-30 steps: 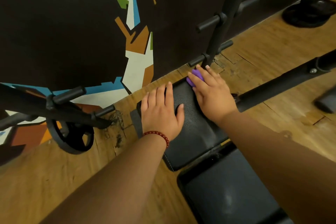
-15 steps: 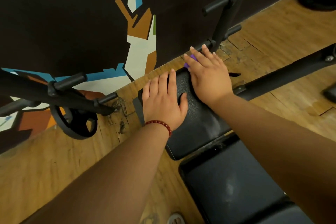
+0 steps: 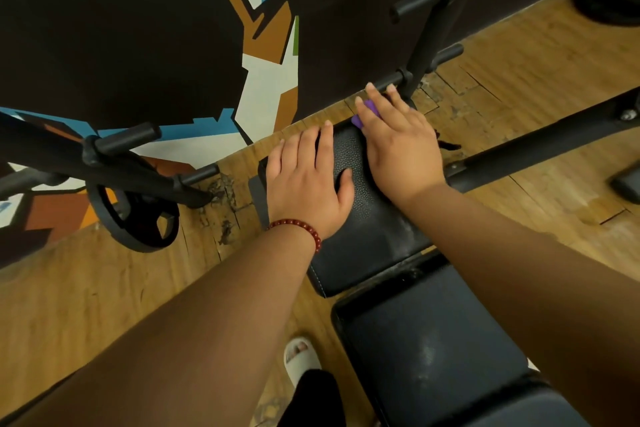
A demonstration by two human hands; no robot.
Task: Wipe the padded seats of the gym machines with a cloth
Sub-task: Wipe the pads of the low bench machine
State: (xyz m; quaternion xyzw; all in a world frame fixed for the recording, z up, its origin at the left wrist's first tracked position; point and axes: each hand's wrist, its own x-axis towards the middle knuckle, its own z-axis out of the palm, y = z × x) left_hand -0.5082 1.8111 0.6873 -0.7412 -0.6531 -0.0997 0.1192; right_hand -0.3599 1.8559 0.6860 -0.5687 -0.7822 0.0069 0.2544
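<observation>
1. A worn wooden floor (image 3: pixel 86 305) fills the lower left of the frame. It meets a dark wall (image 3: pixel 104 28) painted with angular coloured shapes along the top
2. A black padded seat (image 3: pixel 367 218) sits at centre, with a second, darker pad (image 3: pixel 433 340) below it toward the lower right. A weight plate (image 3: pixel 133 218) leans at the left, and a black rack post (image 3: pixel 433 21) rises at upper right
3. The left hand (image 3: pixel 308 180), with a red bead bracelet (image 3: pixel 301 227) at the wrist, lies flat on the seat with its fingers straight and together, holding nothing
4. The right hand (image 3: pixel 398 146) is just beside it to the right. Its fingers are spread and straight, pressing down on a purple cloth (image 3: pixel 357 121) rather than curling round it
5. The cloth is at the far top edge of the seat, almost wholly hidden under the right fingers. Only small purple bits show, and it does not reach the left hand
6. Risks, as I judge them:
   - The cloth is only pinned, not gripped, so a push further up could slide it off the edge onto the floor by the wall
   - The fingertips are near the rack's lower peg and could knock against it
   - The patch under the left palm will be missed unless that hand shifts
   - With so little cloth under the hand, bare skin may do the rubbing
</observation>
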